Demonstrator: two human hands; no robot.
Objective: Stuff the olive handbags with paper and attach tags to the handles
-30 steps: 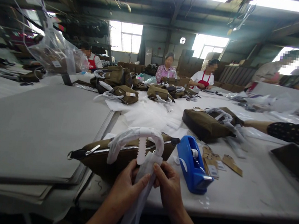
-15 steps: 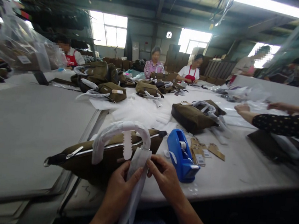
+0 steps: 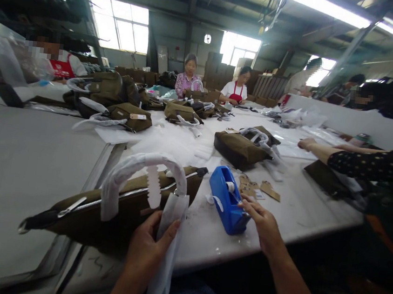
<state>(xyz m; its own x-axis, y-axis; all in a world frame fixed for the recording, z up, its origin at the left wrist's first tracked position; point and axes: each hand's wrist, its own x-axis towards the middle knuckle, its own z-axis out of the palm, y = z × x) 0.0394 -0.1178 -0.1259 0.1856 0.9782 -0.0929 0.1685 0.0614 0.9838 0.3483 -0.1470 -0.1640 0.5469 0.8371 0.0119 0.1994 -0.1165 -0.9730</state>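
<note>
An olive handbag [image 3: 126, 214] with a silver zip lies before me on the table, its arched handle [image 3: 112, 180] wrapped in white tissue. My left hand [image 3: 151, 245] is closed around a white-wrapped strap [image 3: 171, 214] that hangs from the handle's near end down towards my lap. A white toothed plastic strip [image 3: 153, 187] hangs beside the handle. To the right stands a blue tape dispenser [image 3: 227, 206] with a small roll inside. My right hand [image 3: 262, 219] is at its front end, fingers bent together over the tape at the cutter; the thumb is mostly hidden.
Brown card tags [image 3: 269, 190] lie behind the dispenser. Another olive bag [image 3: 242, 147] sits beyond it, and several more bags [image 3: 129, 114] are heaped at the back left. A co-worker's dotted sleeve [image 3: 367, 160] reaches in from the right. More people work across the table.
My right hand has left the wrapped strap and moved right to the tape dispenser. My left hand keeps its hold on the strap. The view has turned slightly right.
</note>
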